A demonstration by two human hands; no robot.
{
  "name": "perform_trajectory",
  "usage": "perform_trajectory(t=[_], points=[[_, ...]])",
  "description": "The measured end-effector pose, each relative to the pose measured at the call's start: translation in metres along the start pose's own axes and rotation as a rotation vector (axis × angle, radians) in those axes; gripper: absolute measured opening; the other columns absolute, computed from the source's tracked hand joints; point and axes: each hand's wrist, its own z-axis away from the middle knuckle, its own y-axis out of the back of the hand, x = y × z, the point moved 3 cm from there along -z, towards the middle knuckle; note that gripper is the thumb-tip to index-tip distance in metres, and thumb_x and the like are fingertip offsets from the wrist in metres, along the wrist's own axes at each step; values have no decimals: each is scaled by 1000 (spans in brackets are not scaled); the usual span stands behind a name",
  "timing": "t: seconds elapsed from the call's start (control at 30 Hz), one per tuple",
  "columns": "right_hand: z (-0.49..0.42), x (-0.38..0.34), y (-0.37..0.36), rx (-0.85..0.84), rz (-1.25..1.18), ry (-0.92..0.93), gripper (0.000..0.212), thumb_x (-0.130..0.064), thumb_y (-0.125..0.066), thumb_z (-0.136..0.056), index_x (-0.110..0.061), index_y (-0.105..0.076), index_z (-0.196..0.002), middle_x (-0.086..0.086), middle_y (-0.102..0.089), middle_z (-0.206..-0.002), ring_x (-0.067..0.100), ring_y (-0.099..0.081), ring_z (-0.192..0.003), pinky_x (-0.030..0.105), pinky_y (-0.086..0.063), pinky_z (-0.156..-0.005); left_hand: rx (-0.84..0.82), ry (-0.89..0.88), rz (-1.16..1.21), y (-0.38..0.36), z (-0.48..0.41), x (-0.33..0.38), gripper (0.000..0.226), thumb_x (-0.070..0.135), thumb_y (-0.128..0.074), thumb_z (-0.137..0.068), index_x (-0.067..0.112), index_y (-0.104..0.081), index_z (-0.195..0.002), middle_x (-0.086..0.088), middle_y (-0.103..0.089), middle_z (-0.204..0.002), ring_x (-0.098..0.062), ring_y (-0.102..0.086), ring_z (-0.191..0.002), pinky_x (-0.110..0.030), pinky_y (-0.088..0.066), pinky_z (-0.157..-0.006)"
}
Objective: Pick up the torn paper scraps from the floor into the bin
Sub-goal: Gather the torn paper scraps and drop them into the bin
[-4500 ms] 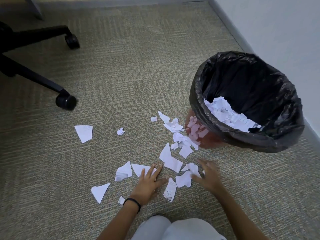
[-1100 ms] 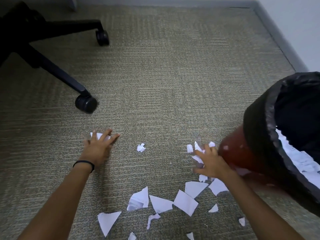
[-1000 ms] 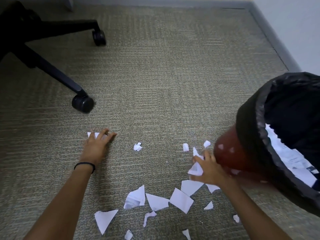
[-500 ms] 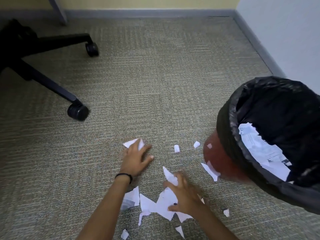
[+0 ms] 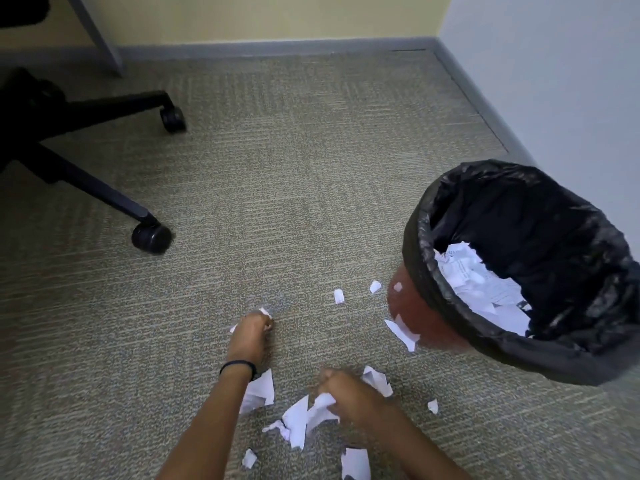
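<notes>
Gathering the torn paper scraps (image 5: 295, 421) off the carpet (image 5: 277, 168) calls for a light touch: judged by their look they weigh almost nothing, bend and crumple freely, and lie flat on the pile, so an edge or a lifted corner is the place to pinch, or several can be raked together under curled fingers and bunched into one wad. They will not break, but a loose hold could let small bits flutter out on the way to the bin (image 5: 519, 348). The left hand (image 5: 249, 336), with a black band (image 5: 238, 366) at its wrist, is curled on the floor and holds white paper that peeks out at its fingertips and at its side. The right hand (image 5: 346, 396) is blurred but is closed round a crumpled bunch of paper just above the floor. Counting what lies loose: two small bits between the left hand and the bin, one long sliver touching the base of the bin, one speck on the reddish side of the bin, one folded piece beside the left wrist, one just beyond the right hand, a small one to its right, and about four more in the near cluster, roughly eleven in all, though overlaps make the near count uncertain. There is one bin, lined with one black bag and already holding a heap of paper, and one office chair (image 5: 69, 140) with two casters in sight.
</notes>
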Motion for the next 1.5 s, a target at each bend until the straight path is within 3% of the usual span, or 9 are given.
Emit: perform_trajectory(t=[0.2,0.47,0.73,0.83,0.93,1.07,1.27,1.37,1.5], points=[[32,-21,69,422,-138,2,20,-7,-60,-85,-6,-66,-104,4,-51,-109,21,-56,-97,21,-41,-79,109,80,377,44,7,48,15,4,-64,-83,8,-72,-94,-9,-70,-92,-24,-64,-86,-27,-43,-67],[149,-59,161,955,-375,90,7,-13,-70,-79,-19,-69,-82,-15,-49,-95,-1,-53,-89,1,-37,-75,277,-283,685,141,27,187,16,7,-69,-81,14,-71,-95,8,-66,-92,-5,-59,-82,-7,-43,-71],[254,14,180,1604,-264,-179,7,-4,-70,-78,-5,-69,-84,7,-56,-95,6,-53,-87,2,-35,-80,222,-726,623,138,81,311,18,2,-57,-88,8,-66,-102,2,-60,-98,7,-52,-80,-4,-40,-72],[248,43,163,1548,-315,-294,10,-3,-66,-76,-7,-69,-84,13,-58,-91,-6,-54,-82,9,-40,-78,17,-788,289,93,84,318,24,16,-46,-95,6,-61,-110,-8,-62,-110,-17,-55,-104,-18,-33,-93],[231,56,145,1316,-281,-475,16,-4,-61,-79,-12,-70,-90,4,-56,-96,18,-61,-92,25,-39,-74,176,-876,-132,58,85,306,44,31,-30,-94,13,-69,-96,-4,-69,-98,-24,-61,-98,-31,-24,-100],[213,46,147,1030,-102,-685,30,-31,-47,-86,-21,-60,-111,2,-48,-126,26,-53,-111,39,-44,-85,170,-896,-108,57,81,300,49,35,-26,-94,11,-64,-113,-4,-67,-111,-25,-60,-101,-29,-23,-96],[201,57,151,811,45,-745,52,-54,-24,-95,-36,-27,-144,2,-14,-158,27,-10,-146,56,-3,-114,39,-899,-89,61,72,295,62,44,-21,-95,12,-24,-148,-4,-24,-156,-15,-12,-146,-29,9,-117],[200,60,153,831,49,-738,50,-49,-21,-97,-33,-30,-144,4,-27,-154,26,-22,-143,56,-9,-114,45,-928,-21,60,75,277,62,34,-33,-101,19,2,-150,0,11,-158,-12,17,-144,-26,13,-116],[199,57,154,961,92,-691,46,-40,-25,-98,-24,-43,-137,4,-52,-137,29,-48,-126,51,-26,-109,85,-646,21,40,86,183,66,32,-35,-100,32,12,-146,9,24,-154,-11,17,-145,-32,9,-118]])
